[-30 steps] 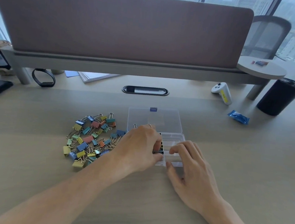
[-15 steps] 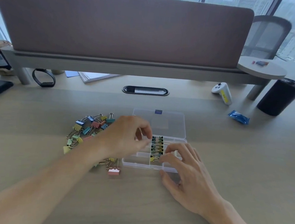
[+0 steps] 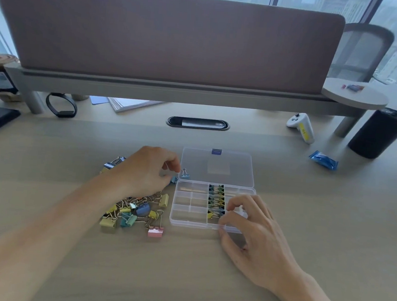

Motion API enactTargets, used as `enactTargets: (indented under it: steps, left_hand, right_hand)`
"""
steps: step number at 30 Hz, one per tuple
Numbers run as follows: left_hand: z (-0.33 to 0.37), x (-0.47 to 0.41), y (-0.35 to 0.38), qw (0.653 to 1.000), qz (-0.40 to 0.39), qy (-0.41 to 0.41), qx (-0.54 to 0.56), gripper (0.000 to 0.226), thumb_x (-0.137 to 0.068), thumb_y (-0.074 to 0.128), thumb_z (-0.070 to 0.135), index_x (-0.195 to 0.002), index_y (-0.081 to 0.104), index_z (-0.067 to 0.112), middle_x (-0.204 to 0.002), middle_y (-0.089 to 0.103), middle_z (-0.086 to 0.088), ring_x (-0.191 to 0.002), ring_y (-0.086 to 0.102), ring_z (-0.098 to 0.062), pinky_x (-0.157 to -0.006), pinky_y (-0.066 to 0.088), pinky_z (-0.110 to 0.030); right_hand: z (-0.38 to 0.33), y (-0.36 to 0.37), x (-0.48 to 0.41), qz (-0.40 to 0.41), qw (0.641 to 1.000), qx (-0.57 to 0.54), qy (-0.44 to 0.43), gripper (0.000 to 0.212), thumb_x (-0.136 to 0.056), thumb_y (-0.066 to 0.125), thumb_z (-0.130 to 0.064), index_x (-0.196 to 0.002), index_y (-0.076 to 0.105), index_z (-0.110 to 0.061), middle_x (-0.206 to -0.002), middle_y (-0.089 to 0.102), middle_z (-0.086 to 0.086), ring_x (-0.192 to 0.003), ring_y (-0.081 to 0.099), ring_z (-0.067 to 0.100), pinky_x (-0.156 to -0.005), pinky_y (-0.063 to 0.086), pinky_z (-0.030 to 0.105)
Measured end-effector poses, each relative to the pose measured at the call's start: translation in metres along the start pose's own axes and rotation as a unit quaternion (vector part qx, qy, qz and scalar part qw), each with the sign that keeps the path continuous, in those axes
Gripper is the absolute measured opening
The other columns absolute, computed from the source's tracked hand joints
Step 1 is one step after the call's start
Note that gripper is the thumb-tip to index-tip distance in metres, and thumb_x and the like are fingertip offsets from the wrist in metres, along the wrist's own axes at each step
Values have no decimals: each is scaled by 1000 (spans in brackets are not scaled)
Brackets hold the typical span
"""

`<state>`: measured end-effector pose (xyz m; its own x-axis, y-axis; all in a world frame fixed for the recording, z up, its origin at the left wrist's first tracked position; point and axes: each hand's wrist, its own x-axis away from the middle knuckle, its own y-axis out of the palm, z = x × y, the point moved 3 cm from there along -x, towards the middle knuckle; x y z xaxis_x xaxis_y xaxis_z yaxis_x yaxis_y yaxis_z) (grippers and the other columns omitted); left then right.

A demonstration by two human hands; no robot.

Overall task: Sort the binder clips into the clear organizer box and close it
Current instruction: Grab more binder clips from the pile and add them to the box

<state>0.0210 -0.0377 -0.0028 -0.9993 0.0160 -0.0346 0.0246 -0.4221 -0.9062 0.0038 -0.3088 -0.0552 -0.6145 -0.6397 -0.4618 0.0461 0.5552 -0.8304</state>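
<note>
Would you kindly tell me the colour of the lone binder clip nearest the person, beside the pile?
The binder clip is pink, clearest in the head view.

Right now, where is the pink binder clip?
In the head view, the pink binder clip lies at the near edge of the clip pile, left of the clear organizer box.
</note>
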Motion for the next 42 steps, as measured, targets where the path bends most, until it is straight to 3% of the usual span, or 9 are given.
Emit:
enactTargets:
  steps: [7,10,19,23,27,33,36,39,42]
  left_hand:
    - [-1,0,7,1000,-4,-13,-25,27,-87,74,24,-113,68,28,-111,66,13,-105,60,-8,-90,49,-26]
    - [2,0,9,1000,-8,-10,-26,23,-86,74,20,-107,69,28,-107,70,10,-102,64,-10,-92,55,-32]
    - [9,3,-14,999,44,-14,27,29,-85,69,1,-102,68,24,-97,67,10,-81,66,-4,-69,46,-10]
    - [27,4,-20,996,67,3,65,31,-84,70,3,-99,75,30,-90,66,10,-80,65,-7,-73,53,-18]
    - [56,12,-3,983,-25,31,180,18,-89,74,13,-88,79,31,-85,76,10,-85,73,-9,-86,60,-35]
    - [81,21,21,980,-60,62,182,5,-91,74,24,-91,74,29,-83,76,13,-73,67,0,-75,53,-21]
    - [82,23,25,976,-63,52,204,6,-93,73,21,-90,71,26,-81,77,12,-70,66,-5,-69,48,-13]
    - [80,23,24,970,-48,30,237,6,-89,78,14,-89,74,19,-83,78,8,-76,73,-5,-80,57,-20]
    - [79,24,24,978,-33,20,206,11,-85,82,17,-87,74,25,-84,76,12,-74,73,1,-82,59,-25]
  right_hand:
    - [1,0,0,7,1000,-2,6,2,-91,69,-26,-93,70,-25,-112,54,-9,-108,54,15,-94,38,17]
    - [1,0,0,5,1000,-1,7,2,-91,69,-26,-93,70,-25,-112,54,-9,-107,54,15,-93,38,16]
    - [1,0,0,-5,1000,-10,14,3,-91,67,-29,-93,69,-27,-113,53,-11,-108,53,14,-94,36,14]
    - [0,-2,0,-1,1000,-12,14,5,-91,65,-30,-93,69,-27,-113,53,-11,-108,54,14,-93,38,16]
    - [0,-2,-1,0,1000,-15,16,4,-89,67,-29,-92,70,-27,-114,54,-10,-108,53,14,-93,36,15]
    - [2,-3,0,15,999,-32,20,7,-85,72,-26,-92,73,-27,-115,56,-10,-108,54,13,-92,37,15]
    - [1,-6,1,37,998,-49,22,7,-88,68,-29,-92,74,-27,-114,56,-11,-108,55,12,-91,44,23]
    - [0,-7,1,48,997,-56,21,10,-90,67,-31,-96,75,-28,-114,57,-11,-109,54,10,-90,45,24]
    - [-1,-8,0,54,997,-58,19,12,-90,67,-30,-100,75,-28,-116,58,-12,-109,56,11,-90,47,26]
